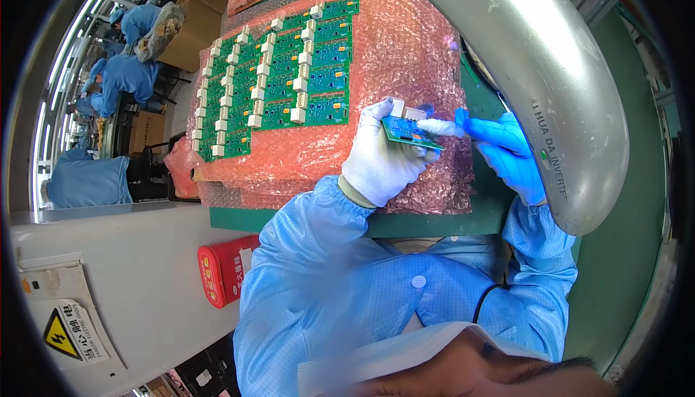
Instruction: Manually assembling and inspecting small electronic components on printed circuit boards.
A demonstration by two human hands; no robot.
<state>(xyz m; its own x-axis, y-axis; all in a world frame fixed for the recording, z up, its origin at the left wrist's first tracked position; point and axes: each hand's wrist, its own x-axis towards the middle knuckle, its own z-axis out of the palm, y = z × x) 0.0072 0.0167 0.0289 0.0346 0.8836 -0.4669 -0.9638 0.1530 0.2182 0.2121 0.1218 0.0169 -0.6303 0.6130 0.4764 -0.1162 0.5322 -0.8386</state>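
Observation:
My left hand (378, 162), in a white knit glove, grips a small green circuit board (397, 136) tilted, its thumb on the board's edge. White block connectors (414, 113) stand along the board's far side. My right hand (507, 152), gloved and lit strongly blue, is just right of the board with its fingers pressed together. At its fingertips is a small blue piece (461, 117). A pale, finger-like shape (439, 128) reaches from there over the board; the glare hides what it is.
Rows of similar green boards (327, 78) with white connectors lie on pink bubble wrap (413, 42) over a green table (242, 218). A large silver curved housing (536, 57) overhangs the right side. A red box (226, 270) is at lower left. People in blue (129, 78) sit farther left.

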